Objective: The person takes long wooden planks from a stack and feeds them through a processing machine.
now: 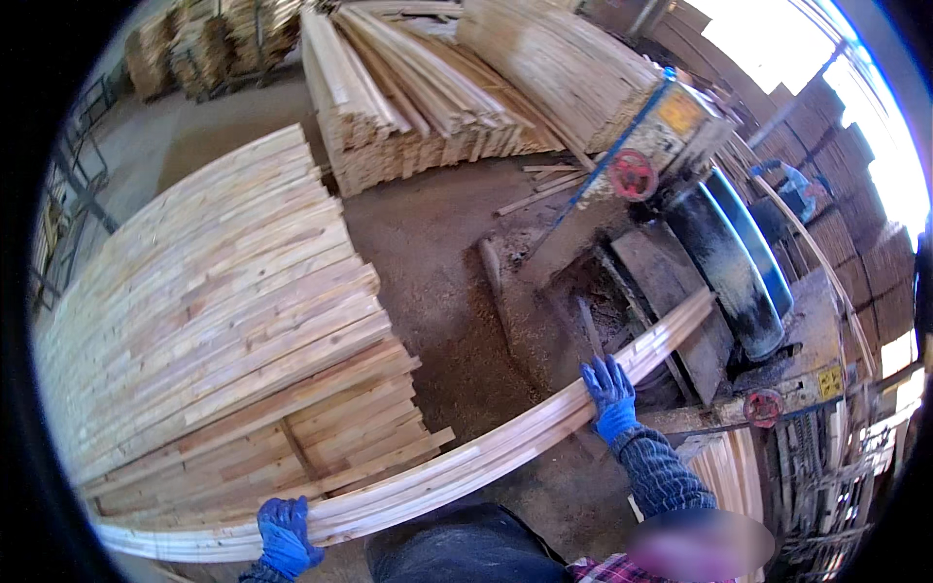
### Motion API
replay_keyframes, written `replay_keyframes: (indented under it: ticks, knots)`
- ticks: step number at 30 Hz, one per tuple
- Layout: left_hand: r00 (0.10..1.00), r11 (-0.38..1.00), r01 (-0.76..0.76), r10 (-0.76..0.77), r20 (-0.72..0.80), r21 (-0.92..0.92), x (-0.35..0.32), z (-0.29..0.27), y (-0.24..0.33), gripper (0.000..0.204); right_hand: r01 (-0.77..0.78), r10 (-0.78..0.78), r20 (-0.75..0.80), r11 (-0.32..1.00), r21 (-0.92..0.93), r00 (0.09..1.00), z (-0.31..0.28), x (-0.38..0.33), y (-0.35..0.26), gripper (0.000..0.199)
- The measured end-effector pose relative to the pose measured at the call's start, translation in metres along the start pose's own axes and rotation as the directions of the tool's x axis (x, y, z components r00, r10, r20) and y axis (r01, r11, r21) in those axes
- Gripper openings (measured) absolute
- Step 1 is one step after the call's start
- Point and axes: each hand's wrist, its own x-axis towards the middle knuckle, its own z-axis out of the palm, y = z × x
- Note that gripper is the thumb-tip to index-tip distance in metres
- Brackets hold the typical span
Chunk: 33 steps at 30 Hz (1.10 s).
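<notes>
A bundle of long, pale wooden strips (447, 477) runs across in front of me, from the lower left up to the right. My left hand (286, 537), in a blue glove, is closed around its near left part. Farther along, my right hand (612, 396), gloved in blue too, grips the strips with its fingers over the top. Their right end lies over the metal plate (714, 352) of a machine (671, 136); whether it touches the plate I cannot tell. Just beyond my left hand is a broad stack of wooden boards (224, 291).
Two red handwheels (633, 175) (763, 408) stick out from the machine, beside a dark and blue curved guard (724, 262). More timber piles (418, 126) stand at the back. Wood scraps (544, 194) lie on the dusty floor (418, 233). Another person (797, 189) is behind the machine.
</notes>
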Motion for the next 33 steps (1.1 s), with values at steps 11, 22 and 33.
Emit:
replay_keyframes:
  ticks: [11,22,33]
  knots:
    - [0.996,0.996,-0.091,0.091,0.009,0.017,0.173,-0.019,0.212,0.102,0.414,-0.366,-0.226,0.883,0.220,0.903,-0.019,0.007,-0.008,0.084]
    - [0.995,0.999,-0.031,0.027,-0.094,-0.039,0.117,-0.003,0.191,0.101,0.516,-0.535,-0.072,0.758,0.398,0.842,0.007,0.025,0.024,0.092]
    - [0.910,0.895,0.399,-0.413,0.031,0.199,0.009,-0.011,0.091,0.102,0.401,-0.373,-0.191,0.905,0.139,0.908,0.039,0.031,0.066,0.066]
